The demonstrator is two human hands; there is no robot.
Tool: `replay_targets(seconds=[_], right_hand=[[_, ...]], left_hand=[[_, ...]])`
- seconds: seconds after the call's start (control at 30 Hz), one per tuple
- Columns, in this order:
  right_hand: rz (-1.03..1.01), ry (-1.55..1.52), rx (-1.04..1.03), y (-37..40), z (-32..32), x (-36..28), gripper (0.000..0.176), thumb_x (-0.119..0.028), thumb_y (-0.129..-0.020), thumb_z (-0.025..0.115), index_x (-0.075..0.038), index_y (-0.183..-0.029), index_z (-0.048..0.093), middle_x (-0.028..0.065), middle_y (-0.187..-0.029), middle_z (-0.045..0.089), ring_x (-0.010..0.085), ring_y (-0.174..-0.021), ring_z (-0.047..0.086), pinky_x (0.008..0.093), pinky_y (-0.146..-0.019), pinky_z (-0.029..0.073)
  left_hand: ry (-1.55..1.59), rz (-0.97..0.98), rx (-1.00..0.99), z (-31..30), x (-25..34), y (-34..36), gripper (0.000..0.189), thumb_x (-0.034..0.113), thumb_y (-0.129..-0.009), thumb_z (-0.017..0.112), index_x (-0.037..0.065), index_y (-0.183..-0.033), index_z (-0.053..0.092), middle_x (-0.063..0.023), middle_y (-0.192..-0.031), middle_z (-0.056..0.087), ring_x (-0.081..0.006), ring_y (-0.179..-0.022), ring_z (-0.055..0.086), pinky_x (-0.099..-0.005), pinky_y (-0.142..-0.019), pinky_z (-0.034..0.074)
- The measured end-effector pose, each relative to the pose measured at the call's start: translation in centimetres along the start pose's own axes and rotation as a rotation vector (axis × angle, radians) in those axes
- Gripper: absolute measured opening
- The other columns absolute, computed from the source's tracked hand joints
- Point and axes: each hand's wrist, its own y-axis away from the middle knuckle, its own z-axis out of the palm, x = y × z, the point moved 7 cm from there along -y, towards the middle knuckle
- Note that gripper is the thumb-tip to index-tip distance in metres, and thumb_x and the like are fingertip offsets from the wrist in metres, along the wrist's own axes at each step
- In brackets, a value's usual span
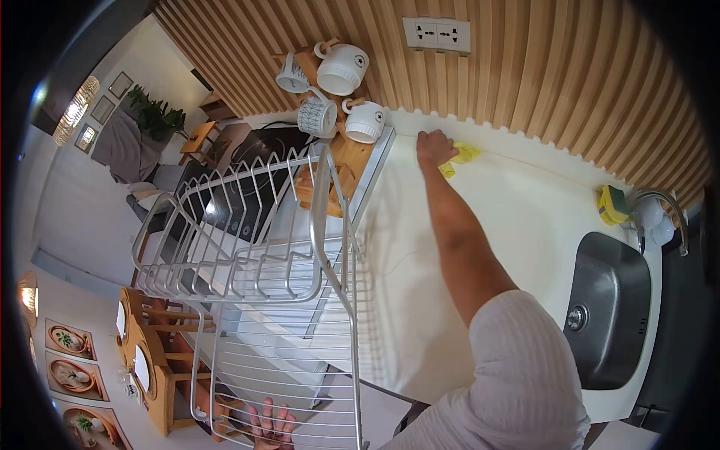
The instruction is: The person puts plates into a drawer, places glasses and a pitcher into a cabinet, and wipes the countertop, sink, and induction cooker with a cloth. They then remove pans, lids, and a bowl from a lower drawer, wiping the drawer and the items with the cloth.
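My right hand (435, 148) is stretched to the far side of the white countertop (409, 225), closed on a yellow cloth (465, 154) that lies against the surface near the wall. Part of the cloth is hidden under the fingers. A silver wire dish rack (330, 247) is tilted up off the counter on the left, with nothing on its wires. Through its lower wires shows my left hand (274, 425), its fingers bent up against the rack and holding it. The left palm is partly cut off by the frame's bottom edge.
White mugs (341, 71) hang on a wooden stand beside the black cooktop (262, 150). At right are a steel sink (611, 315), a faucet (675, 210) and a sponge in a yellow holder (613, 206). A socket (436, 35) sits on the slatted wall.
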Motion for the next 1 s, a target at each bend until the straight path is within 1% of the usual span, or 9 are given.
replay_targets(seconds=[0.1,0.17,0.37,0.5,0.77,0.83,0.9,0.93,1.0], right_hand=[[-0.109,-0.288,-0.018,-0.1,-1.8,3.6,0.019,-0.028,-0.079,0.057,-0.011,-0.073,0.062,0.0037,-0.091,0.063,0.0192,-0.094,0.052,0.0362,-0.082,0.033],[-0.483,-1.09,-0.001,0.4,-5.1,5.7,0.009,-0.016,-0.076,0.063,-0.007,-0.077,0.065,0.0045,-0.097,0.062,0.0165,-0.095,0.054,0.0324,-0.083,0.04],[-0.208,-0.982,-0.335,7.6,-22.0,20.5,0.008,-0.009,-0.077,0.065,-0.002,-0.078,0.062,0.0057,-0.089,0.063,0.0088,-0.078,0.056,0.0221,-0.066,0.045],[0.002,-0.673,-0.327,12.9,-30.7,34.8,0.017,0.001,-0.072,0.065,-0.005,-0.065,0.05,0.0086,-0.072,0.062,0.0101,-0.061,0.055,0.0243,-0.06,0.047],[0.592,-0.422,-1.13,31.2,-39.6,43.7,0.01,0.009,-0.065,0.062,0.002,-0.07,0.056,0.015,-0.064,0.062,0.0205,-0.06,0.064,0.0293,-0.047,0.052],[0.605,-0.126,-1.361,37.9,-39.7,46.7,0.007,0.0,-0.066,0.065,-0.003,-0.064,0.059,0.0069,-0.063,0.061,0.0166,-0.053,0.06,0.0262,-0.048,0.05],[0.108,0.105,-1.988,49.5,-33.9,65.4,0.008,-0.013,-0.066,0.067,-0.007,-0.069,0.063,0.0028,-0.066,0.063,0.0147,-0.053,0.057,0.0246,-0.048,0.046],[0.256,0.644,-1.914,52.3,-35.5,65.9,0.024,-0.024,-0.064,0.071,-0.012,-0.084,0.068,0.0002,-0.075,0.066,0.0114,-0.058,0.056,0.0252,-0.049,0.044],[0.294,0.737,-1.854,54.8,-37.1,64.4,0.024,-0.023,-0.066,0.07,-0.011,-0.086,0.067,0.0014,-0.076,0.065,0.0118,-0.06,0.055,0.0256,-0.053,0.044]], left_hand=[[-0.101,-0.097,-0.263,-1.0,0.3,-3.1,0.094,-0.011,-0.049,0.041,0.001,-0.139,0.019,-0.0257,-0.142,0.018,-0.0449,-0.129,0.02,-0.0567,-0.105,0.02],[-0.119,-0.126,-0.351,-2.1,0.7,-4.0,0.092,-0.01,-0.051,0.041,0.004,-0.14,0.018,-0.0243,-0.142,0.019,-0.0452,-0.127,0.025,-0.0553,-0.104,0.026],[-0.058,-0.145,-0.382,-0.6,0.7,-4.2,0.09,-0.011,-0.053,0.038,0.001,-0.139,0.017,-0.0279,-0.142,0.015,-0.0497,-0.127,0.021,-0.0599,-0.103,0.024],[0.097,-0.225,-0.398,1.3,0.0,-3.8,0.089,-0.015,-0.054,0.035,0.001,-0.14,0.014,-0.0271,-0.143,0.01,-0.0497,-0.129,0.012,-0.0607,-0.105,0.017],[0.156,-0.324,-0.467,2.7,0.0,-5.5,0.089,-0.015,-0.054,0.034,-0.001,-0.139,0.015,-0.0282,-0.143,0.009,-0.052,-0.128,0.01,-0.0636,-0.103,0.015],[0.145,-0.337,-0.502,3.0,-0.2,-6.0,0.088,-0.015,-0.054,0.034,-0.001,-0.139,0.015,-0.0284,-0.143,0.009,-0.0521,-0.128,0.01,-0.0634,-0.104,0.013],[0.127,-0.34,-0.514,3.6,-0.5,-5.8,0.088,-0.014,-0.054,0.034,-0.002,-0.139,0.016,-0.029,-0.142,0.011,-0.0521,-0.128,0.011,-0.0627,-0.104,0.014],[0.116,-0.349,-0.504,3.8,-0.6,-5.7,0.088,-0.014,-0.054,0.035,-0.002,-0.139,0.016,-0.0294,-0.142,0.012,-0.0521,-0.128,0.011,-0.0623,-0.105,0.014],[0.104,-0.359,-0.496,4.0,-0.5,-5.9,0.088,-0.014,-0.054,0.035,-0.002,-0.139,0.016,-0.0297,-0.142,0.013,-0.0521,-0.128,0.012,-0.062,-0.105,0.014]])
